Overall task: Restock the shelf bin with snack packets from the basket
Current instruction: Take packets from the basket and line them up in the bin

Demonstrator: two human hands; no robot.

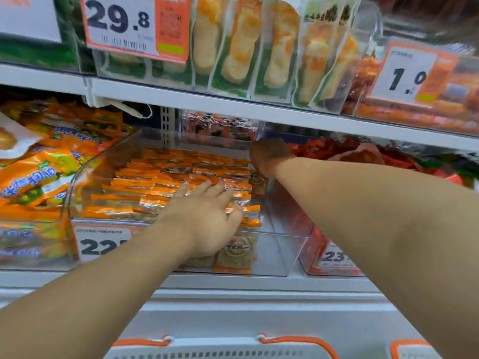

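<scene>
A left hand (204,218) is pressing flat, fingers spread, on orange snack packets (181,177) in the clear shelf bin (285,229); the right hand (268,155) is pinching a packet (258,181) at the bin's far right.

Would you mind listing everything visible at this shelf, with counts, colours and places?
shelf bin: one, clear, middle shelf centre
snack packets: many, orange and silver, stacked in the bin
yellow-orange bags: several, left bin
red packets: several, right bin
pale snack pouches: several, green-backed, upper shelf
price tags: four, white and orange, bin fronts
basket: one, white, orange handles, bottom edge
left hand: flat on the packets
right hand: at the bin's back right, fingers hidden
</scene>
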